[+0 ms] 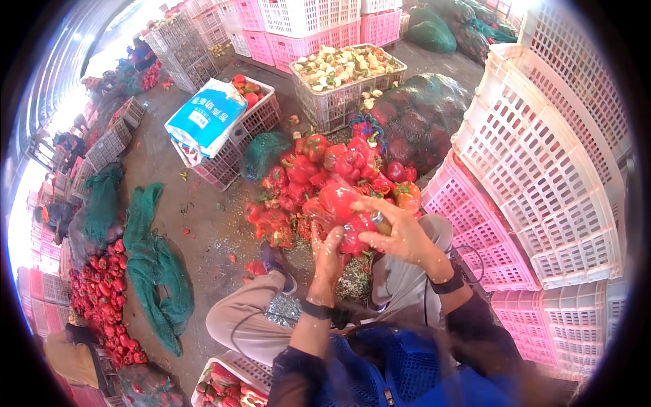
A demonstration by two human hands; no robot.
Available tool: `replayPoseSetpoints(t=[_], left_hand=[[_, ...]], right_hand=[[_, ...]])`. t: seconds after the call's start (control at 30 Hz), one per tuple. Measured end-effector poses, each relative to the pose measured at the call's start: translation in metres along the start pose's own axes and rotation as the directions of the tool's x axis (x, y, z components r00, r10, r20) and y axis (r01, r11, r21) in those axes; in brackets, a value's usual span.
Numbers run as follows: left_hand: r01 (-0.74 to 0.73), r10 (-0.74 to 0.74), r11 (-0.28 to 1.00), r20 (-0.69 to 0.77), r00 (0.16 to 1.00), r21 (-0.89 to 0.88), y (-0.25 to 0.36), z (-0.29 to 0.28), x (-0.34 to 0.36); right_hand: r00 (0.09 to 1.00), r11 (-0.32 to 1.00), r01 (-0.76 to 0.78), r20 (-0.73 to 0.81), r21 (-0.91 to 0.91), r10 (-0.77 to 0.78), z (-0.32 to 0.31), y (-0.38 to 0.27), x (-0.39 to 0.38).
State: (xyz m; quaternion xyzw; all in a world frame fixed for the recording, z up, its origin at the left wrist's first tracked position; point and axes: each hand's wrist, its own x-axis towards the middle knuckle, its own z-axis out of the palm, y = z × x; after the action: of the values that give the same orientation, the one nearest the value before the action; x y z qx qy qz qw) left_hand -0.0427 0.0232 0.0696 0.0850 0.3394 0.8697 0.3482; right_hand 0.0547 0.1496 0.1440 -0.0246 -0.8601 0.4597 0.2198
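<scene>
A glossy red bell pepper (339, 201) is between my hands, over the heap. My left hand (327, 261) is closed around it from below, with the thumb pointing up. On the other side, my right hand (405, 236) rests its index finger and thumb against the red flesh. Something small and shiny shows under the right palm, but I cannot make out what it is. Directly beyond my hands lies a heap of red bell peppers (298, 173), some of them broken open. My shoes and bent knees frame the near side of the heap.
A crate of pale pepper cores (349, 68) stands beyond the heap. Left of it is a crate (254, 122) with a blue and white sack (207, 117). Stacked pink and white crates (536, 163) rise close on my right. Green netting (156, 264) and loose peppers (102, 292) lie left.
</scene>
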Motion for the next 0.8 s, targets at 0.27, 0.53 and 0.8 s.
replayPoseSetpoints(t=[0.27, 0.53, 0.8], left_hand=[[-0.226, 0.367, 0.64, -0.034, 0.93, 0.734, 0.006, -0.021, 0.015], [-0.206, 0.35, 0.664, -0.055, 0.935, 0.719, 0.002, -0.035, 0.006], [-0.01, 0.024, 0.998, -0.214, 0.977, 0.063, 0.008, -0.04, 0.007]], right_hand=[[0.815, 0.768, -0.577, 0.26, 0.278, 0.519, 0.0, -0.04, -0.021], [0.895, 0.886, -0.436, 0.182, 0.159, 0.407, 0.036, 0.006, -0.033], [0.92, 0.902, -0.352, 0.087, -0.251, 0.383, 0.035, -0.021, -0.067]])
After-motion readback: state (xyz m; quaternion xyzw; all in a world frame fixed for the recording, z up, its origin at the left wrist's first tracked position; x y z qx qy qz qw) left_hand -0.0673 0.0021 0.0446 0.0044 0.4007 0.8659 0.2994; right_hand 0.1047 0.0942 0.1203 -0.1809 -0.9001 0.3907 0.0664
